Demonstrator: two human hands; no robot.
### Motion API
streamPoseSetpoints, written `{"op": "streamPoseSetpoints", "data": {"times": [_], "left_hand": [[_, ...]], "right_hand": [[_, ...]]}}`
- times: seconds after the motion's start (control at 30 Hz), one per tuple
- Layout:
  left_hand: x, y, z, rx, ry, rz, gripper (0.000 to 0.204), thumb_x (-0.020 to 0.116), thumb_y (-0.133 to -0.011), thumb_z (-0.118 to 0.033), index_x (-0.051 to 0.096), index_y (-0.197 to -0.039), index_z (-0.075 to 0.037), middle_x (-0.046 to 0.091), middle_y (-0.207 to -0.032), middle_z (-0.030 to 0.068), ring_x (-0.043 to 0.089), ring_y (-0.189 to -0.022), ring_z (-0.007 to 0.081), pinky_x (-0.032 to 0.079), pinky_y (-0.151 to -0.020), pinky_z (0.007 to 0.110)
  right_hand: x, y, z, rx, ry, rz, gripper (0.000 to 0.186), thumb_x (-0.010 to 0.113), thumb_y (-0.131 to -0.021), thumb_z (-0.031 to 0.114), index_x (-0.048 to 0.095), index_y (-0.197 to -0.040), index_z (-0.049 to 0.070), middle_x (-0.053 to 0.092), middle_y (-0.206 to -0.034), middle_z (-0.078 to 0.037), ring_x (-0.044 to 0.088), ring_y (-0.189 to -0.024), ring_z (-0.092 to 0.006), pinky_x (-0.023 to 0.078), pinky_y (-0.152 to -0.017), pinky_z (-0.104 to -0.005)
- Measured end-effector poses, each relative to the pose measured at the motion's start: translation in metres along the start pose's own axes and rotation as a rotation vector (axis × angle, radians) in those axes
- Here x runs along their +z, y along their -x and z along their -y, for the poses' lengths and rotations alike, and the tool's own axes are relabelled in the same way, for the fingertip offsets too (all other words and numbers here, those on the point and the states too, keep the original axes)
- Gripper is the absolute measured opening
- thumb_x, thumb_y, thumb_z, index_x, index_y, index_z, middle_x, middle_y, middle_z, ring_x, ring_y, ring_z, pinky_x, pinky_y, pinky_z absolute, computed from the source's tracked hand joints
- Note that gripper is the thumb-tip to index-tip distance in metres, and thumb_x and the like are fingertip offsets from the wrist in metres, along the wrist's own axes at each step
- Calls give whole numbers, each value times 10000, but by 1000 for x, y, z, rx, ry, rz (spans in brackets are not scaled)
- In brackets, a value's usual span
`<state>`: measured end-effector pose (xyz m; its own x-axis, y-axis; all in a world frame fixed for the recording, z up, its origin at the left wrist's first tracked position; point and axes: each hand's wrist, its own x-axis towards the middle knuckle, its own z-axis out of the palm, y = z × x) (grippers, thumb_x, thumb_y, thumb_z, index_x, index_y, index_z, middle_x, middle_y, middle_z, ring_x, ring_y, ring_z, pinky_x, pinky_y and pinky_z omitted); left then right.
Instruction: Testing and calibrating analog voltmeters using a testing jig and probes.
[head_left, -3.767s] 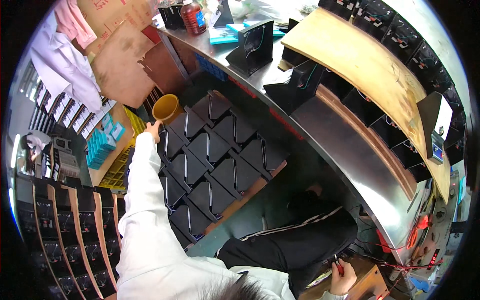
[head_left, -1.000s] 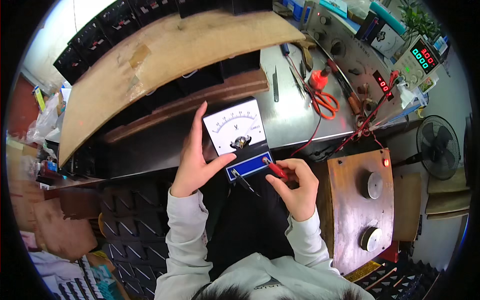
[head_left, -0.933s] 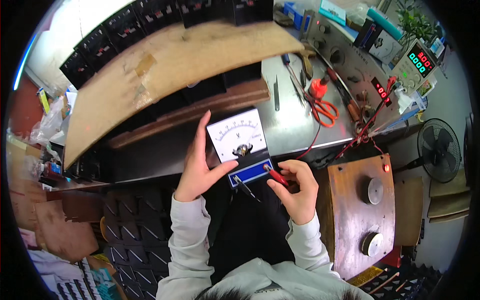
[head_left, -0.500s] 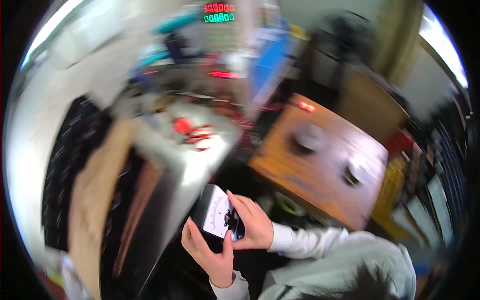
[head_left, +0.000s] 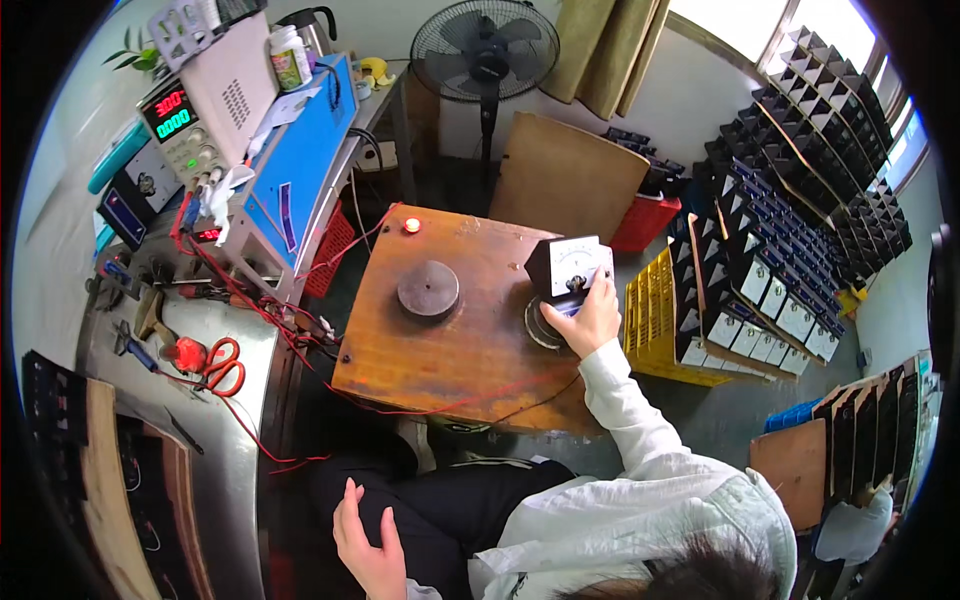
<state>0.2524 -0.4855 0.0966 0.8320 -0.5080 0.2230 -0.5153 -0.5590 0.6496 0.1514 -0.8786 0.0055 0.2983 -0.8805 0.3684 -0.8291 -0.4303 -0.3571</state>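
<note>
While your left hand [head_left: 370, 548] rests nearest, fingers loosely spread at the edge of the dark trousers [head_left: 405, 495] and nothing visible in it, your right hand carries the grip.

Item: right hand [head_left: 594, 320], reached out over the box. Thumb and fingers are closed on the lower right part of a meter, the thumb across its near edge, the forefinger along the dial's right side; the remaining fingertips are hidden.

Item: analogue panel meter [head_left: 574, 262], black housing, white dial turned toward you. Its longer axis runs away from you, leaning slightly left; the dial end lies beyond your fingers and the base end under your thumb. Your right hand is plainly the nearer; your left is well apart.

Item: right-hand metal disc [head_left: 542, 333], partly covered by the meter's base end and your thumb. Whether meter and disc touch, you cannot tell from here.

Item: left-hand metal disc [head_left: 429, 289], uncovered, left of the meter.

Item: wooden-topped box [head_left: 385, 345], bearing both discs, with a lit red lamp [head_left: 412, 226] at its far left corner.

Item: yellow slatted crate [head_left: 650, 320], just right of the box.

Item: brown board [head_left: 565, 175], leaning behind the box.

Item: black pedestal fan [head_left: 485, 60], farthest, against the wall.
</note>
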Motion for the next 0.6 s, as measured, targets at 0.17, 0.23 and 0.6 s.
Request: {"op": "streamPoseSetpoints", "data": {"times": [0.17, 0.23, 0.6], "left_hand": [[8, 6, 0, 8, 47, 73, 460, 693, -929, -116, 576, -1364, -26, 669, -1185, 200, 648, -1091, 359, 507, -955, 406], [12, 9, 1, 7, 68, 166, 456, 692, -929, -121, 579, -1360, -26, 664, -1175, 202, 644, -1093, 359, 507, -953, 406], [15, 11, 2, -56, -1, 401, 453, 667, -944, -134, 566, -1371, -21, 628, -1230, 229, 606, -1152, 394, 482, -1002, 413]], "right_hand": [[-2, -4, 9, 9, -38, -14, 1160, 862, -639, 509, 309, -1480, -67, 508, -1298, -244, 522, -1199, -418, 455, -1002, -480], [1, -4, 10, 18, -33, -14, 1166, 863, -637, 510, 304, -1484, -65, 508, -1298, -245, 523, -1194, -418, 454, -1001, -481], [-1, 0, 13, 18, 7, 5, 1188, 848, -663, 516, 256, -1501, -83, 485, -1316, -273, 512, -1201, -437, 460, -994, -486]]}}
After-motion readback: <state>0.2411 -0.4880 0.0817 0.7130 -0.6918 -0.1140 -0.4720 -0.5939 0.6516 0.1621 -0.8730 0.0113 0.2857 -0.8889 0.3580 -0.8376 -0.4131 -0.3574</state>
